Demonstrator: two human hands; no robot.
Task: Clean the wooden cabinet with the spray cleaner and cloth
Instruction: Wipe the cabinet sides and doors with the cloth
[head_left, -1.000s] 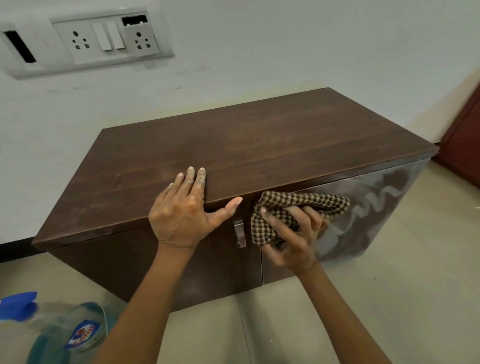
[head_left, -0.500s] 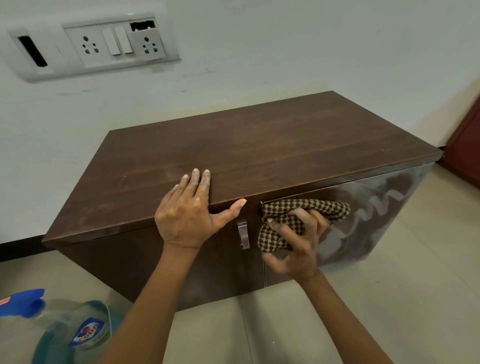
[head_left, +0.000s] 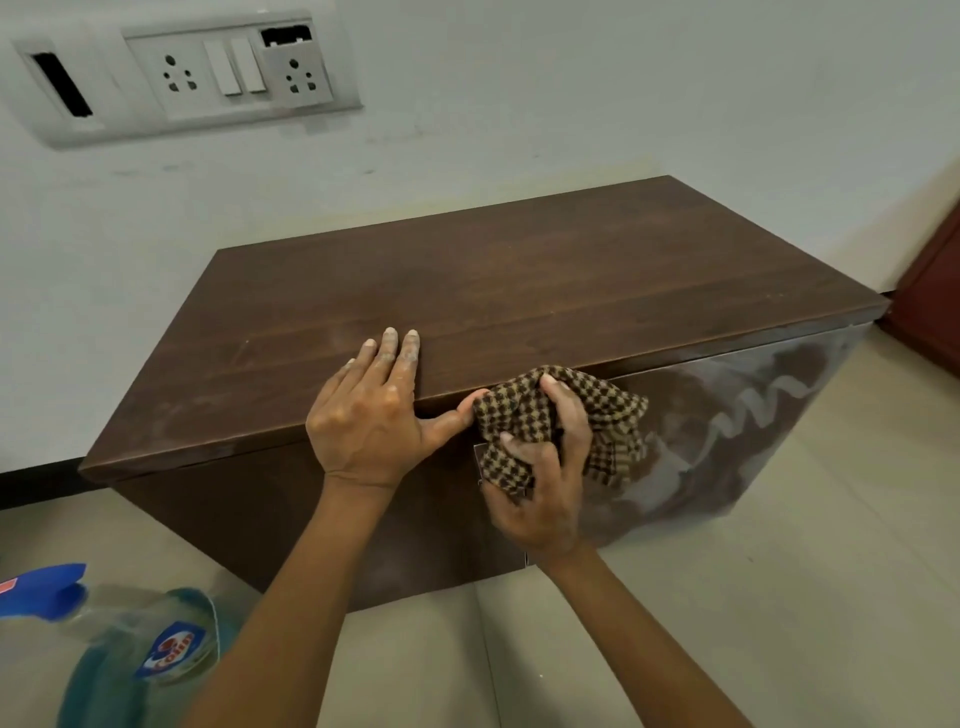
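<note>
A low dark wooden cabinet (head_left: 519, 291) stands against the white wall. My left hand (head_left: 371, 415) lies flat on the top's front edge, fingers apart, thumb hanging over the edge. My right hand (head_left: 545, 478) grips a bunched brown checked cloth (head_left: 524, 415) and presses it against the front at the top of the door seam, covering the metal handle. The right door (head_left: 727, 441) carries white streaks and smears of cleaner. A spray cleaner bottle (head_left: 135, 654) with blue liquid and a blue trigger lies on the floor at the lower left.
Beige floor tiles (head_left: 805, 597) surround the cabinet. A switch and socket panel (head_left: 234, 73) is set in the wall above the left end. A reddish-brown door or frame (head_left: 935, 296) stands at the far right.
My right hand with the cloth has slid left along the front, from the right door onto the handle beside my left thumb. The left hand has stayed on the top.
</note>
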